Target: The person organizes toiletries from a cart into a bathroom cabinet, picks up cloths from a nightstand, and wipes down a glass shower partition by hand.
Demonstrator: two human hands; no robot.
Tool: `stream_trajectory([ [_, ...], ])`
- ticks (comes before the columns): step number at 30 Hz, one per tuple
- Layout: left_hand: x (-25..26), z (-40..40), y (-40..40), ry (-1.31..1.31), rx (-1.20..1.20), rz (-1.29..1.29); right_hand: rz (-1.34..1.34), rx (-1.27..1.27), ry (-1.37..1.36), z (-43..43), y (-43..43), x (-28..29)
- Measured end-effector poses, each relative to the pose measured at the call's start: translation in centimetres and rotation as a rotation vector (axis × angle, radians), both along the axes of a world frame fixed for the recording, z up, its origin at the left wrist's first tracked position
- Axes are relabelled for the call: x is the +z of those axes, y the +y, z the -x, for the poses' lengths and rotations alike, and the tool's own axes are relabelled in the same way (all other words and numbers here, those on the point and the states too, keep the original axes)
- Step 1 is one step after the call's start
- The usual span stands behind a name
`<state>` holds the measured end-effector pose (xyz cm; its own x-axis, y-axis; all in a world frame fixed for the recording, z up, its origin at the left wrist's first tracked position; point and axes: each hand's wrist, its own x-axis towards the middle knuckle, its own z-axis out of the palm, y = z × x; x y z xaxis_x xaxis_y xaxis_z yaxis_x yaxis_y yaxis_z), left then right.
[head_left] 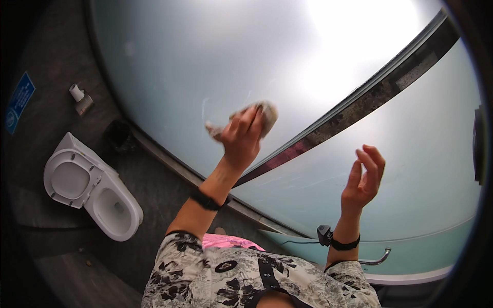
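Observation:
My left hand grips a crumpled, light-coloured cloth, which looks pressed against a large frosted glass panel. The cloth is slightly blurred, and part of it sticks out to the left of the fingers. Faint whitish streaks show on the glass beside it. My right hand is raised in front of a second frosted panel, its fingers curled loosely apart with nothing in them. I cannot tell if it touches the glass. A dark vertical strip with a metal edge runs between the two panels.
A white toilet with its lid raised stands on the dark floor at the left. Behind it are a black-lined bin, a toilet roll and a blue sign with writing. A curved metal handle sits at lower right.

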<state>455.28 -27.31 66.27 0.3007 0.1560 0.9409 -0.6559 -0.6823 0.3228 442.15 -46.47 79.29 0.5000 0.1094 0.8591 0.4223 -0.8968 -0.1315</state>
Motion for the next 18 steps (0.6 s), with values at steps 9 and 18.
stream_trajectory([
  [9,8.1,-3.6,-0.2,0.005,-0.116,0.369,0.088,0.127,-0.105,-3.3,2.1,1.4],
  [18,6.9,-3.1,0.4,-0.072,-0.21,0.392,0.166,0.083,-0.228,-6.6,2.1,0.0],
])
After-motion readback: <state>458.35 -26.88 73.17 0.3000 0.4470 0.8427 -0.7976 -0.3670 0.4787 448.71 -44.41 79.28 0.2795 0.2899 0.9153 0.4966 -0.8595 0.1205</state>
